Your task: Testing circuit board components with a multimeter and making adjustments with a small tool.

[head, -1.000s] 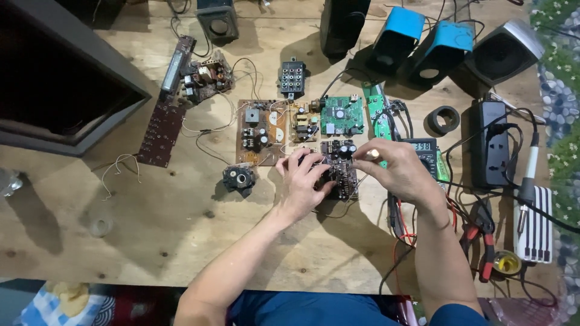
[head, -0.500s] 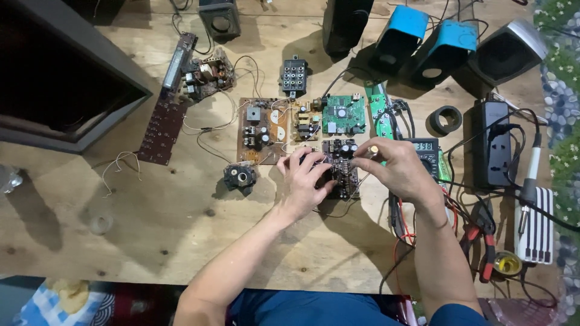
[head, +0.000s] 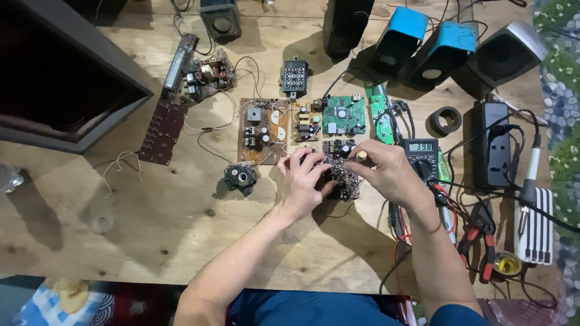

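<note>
A dark circuit board (head: 341, 172) packed with components lies on the wooden table (head: 151, 241) in front of me. My left hand (head: 304, 181) rests on its left edge, fingers curled over the board and gripping it. My right hand (head: 386, 172) hovers over the board's upper right, thumb and forefinger pinched on a small yellowish knob (head: 361, 155). Just right of that hand sits a digital multimeter (head: 421, 156) with its display lit.
A brown board (head: 263, 130), a small tan board (head: 307, 121) and green boards (head: 344, 115) lie behind. Blue speakers (head: 417, 45), a black power strip (head: 495, 145), a soldering iron (head: 530, 175), red-handled pliers (head: 483, 241) and a dark speaker cabinet (head: 60, 78) surround the workspace.
Both hands stay on the dark board; the fingers shift only slightly. Nothing else has moved.
</note>
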